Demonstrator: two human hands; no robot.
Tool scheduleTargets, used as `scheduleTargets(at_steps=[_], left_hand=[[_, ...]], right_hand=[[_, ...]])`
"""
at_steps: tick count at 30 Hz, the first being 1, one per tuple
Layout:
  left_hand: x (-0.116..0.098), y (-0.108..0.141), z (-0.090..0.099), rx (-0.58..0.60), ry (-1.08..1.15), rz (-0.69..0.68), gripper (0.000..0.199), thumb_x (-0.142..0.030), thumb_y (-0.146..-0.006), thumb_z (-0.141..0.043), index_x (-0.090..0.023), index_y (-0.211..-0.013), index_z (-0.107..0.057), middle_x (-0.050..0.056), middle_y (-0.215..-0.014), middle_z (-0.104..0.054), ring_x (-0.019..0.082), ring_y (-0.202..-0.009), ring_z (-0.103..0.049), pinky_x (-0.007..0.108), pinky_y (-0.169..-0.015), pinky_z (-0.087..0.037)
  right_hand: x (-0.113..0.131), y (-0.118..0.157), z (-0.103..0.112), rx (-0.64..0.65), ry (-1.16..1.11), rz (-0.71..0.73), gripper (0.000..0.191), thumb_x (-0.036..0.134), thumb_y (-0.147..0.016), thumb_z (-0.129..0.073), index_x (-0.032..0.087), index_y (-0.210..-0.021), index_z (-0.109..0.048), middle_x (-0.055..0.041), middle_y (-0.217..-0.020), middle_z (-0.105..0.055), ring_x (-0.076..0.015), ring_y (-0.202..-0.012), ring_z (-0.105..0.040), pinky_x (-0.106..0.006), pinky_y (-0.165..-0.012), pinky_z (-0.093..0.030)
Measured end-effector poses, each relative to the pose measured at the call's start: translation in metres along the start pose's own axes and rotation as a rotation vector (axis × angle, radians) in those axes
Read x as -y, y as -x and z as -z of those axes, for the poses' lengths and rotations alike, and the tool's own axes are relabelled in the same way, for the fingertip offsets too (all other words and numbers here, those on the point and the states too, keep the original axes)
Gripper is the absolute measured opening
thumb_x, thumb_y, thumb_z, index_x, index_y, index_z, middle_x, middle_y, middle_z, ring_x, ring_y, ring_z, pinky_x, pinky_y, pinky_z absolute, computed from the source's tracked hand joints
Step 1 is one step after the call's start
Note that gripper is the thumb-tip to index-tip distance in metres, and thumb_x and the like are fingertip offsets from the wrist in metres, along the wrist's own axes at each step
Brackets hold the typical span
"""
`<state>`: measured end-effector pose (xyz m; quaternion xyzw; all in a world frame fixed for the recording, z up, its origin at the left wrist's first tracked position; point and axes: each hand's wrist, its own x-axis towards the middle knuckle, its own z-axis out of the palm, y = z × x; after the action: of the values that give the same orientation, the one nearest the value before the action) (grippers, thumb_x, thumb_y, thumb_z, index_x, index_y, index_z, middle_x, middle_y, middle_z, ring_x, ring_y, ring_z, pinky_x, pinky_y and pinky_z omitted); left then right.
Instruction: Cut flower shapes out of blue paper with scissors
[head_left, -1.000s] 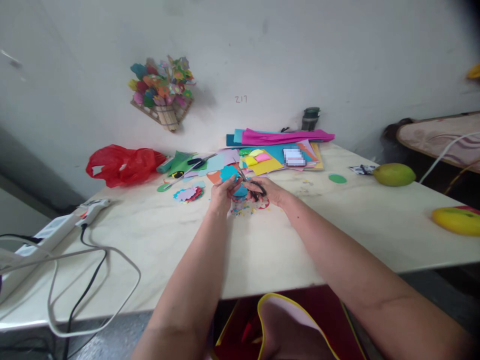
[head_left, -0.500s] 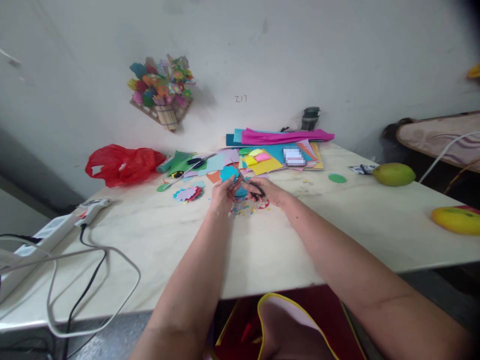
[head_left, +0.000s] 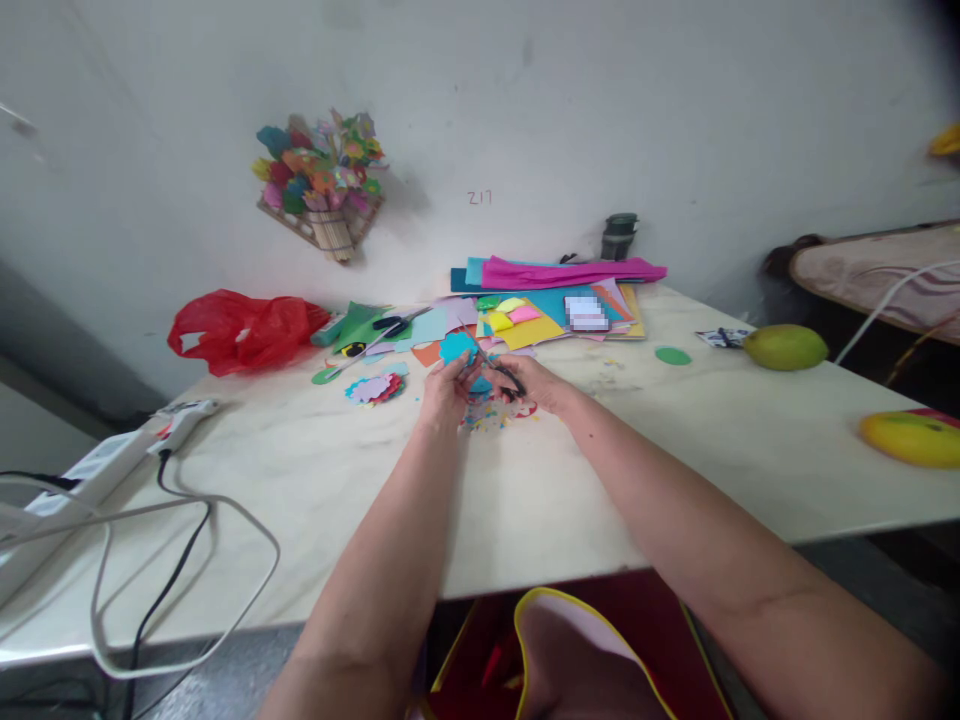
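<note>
My left hand [head_left: 448, 385] pinches a blue piece of paper [head_left: 456, 347] with a scalloped edge, held above the table. In my right hand [head_left: 531, 382] is a pair of scissors with dark handles [head_left: 511, 380]; its blades point up and left, at the right edge of the paper. Small coloured paper scraps [head_left: 487, 415] lie under both hands. Left of my left hand rests a stack of scalloped paper shapes [head_left: 375, 388], lilac on top with red and blue edges below. My fingers partly hide the paper and the scissors.
Coloured sheets [head_left: 540, 330] and a phone [head_left: 587, 313] lie at the back. A second pair of scissors [head_left: 394, 325] and a red plastic bag [head_left: 244, 330] are at the back left. Mangoes [head_left: 785, 347] sit on the right; a power strip [head_left: 97, 460] with cables is at the left edge.
The scissor handles in my right hand have shifted slightly. The blue paper stays in my left hand in nearly the same place.
</note>
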<state>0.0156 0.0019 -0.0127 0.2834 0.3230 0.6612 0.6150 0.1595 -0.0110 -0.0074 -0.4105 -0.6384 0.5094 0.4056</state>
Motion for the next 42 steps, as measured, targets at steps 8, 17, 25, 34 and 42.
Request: scheduleTargets(at_steps=[8,17,25,34,42], left_hand=[[0.001,-0.001,0.001,-0.009,-0.01,0.004,0.011,-0.01,-0.068,-0.071,-0.015,-0.075,-0.065,0.007,-0.084,-0.074,0.021,-0.094,-0.071,0.023,-0.071,-0.057],[0.002,-0.004,0.003,0.009,0.008,-0.006,0.01,-0.01,-0.067,-0.072,-0.014,-0.074,-0.066,0.007,-0.079,-0.073,0.02,-0.086,-0.072,0.024,-0.072,-0.057],[0.001,-0.006,0.005,0.042,-0.011,-0.017,0.01,-0.011,-0.067,-0.072,-0.014,-0.073,-0.065,0.007,-0.077,-0.073,0.022,-0.089,-0.072,0.027,-0.077,-0.057],[-0.003,-0.005,0.006,0.055,-0.069,-0.011,0.011,-0.012,-0.066,-0.073,-0.014,-0.074,-0.066,0.007,-0.073,-0.073,0.025,-0.092,-0.071,0.032,-0.082,-0.056],[-0.005,-0.004,0.008,0.101,-0.081,-0.038,0.017,-0.013,-0.06,-0.076,-0.013,-0.074,-0.066,0.006,-0.074,-0.073,0.023,-0.082,-0.073,0.032,-0.081,-0.056]], right_hand=[[-0.003,-0.002,0.001,0.005,-0.004,0.008,0.029,0.043,-0.079,-0.069,0.017,-0.079,-0.055,0.0032,-0.054,-0.057,-0.0072,-0.039,-0.049,-0.016,-0.03,-0.026],[-0.005,-0.004,0.0,0.005,-0.068,0.012,0.029,0.039,-0.075,-0.074,0.016,-0.078,-0.056,0.0039,-0.05,-0.056,-0.007,-0.038,-0.047,-0.017,-0.034,-0.029],[0.002,0.0,-0.001,-0.008,-0.101,-0.017,0.024,0.031,-0.074,-0.073,0.016,-0.074,-0.055,0.0051,-0.047,-0.052,-0.0059,-0.037,-0.044,-0.016,-0.035,-0.029],[0.007,0.001,-0.002,-0.017,-0.087,-0.035,0.019,0.023,-0.075,-0.073,0.015,-0.072,-0.056,0.0055,-0.043,-0.051,-0.0058,-0.035,-0.042,-0.016,-0.034,-0.033],[0.009,0.005,0.007,0.015,-0.052,0.005,0.025,0.034,-0.08,-0.068,0.015,-0.072,-0.055,0.0014,-0.055,-0.059,-0.0061,-0.039,-0.049,-0.015,-0.031,-0.026]])
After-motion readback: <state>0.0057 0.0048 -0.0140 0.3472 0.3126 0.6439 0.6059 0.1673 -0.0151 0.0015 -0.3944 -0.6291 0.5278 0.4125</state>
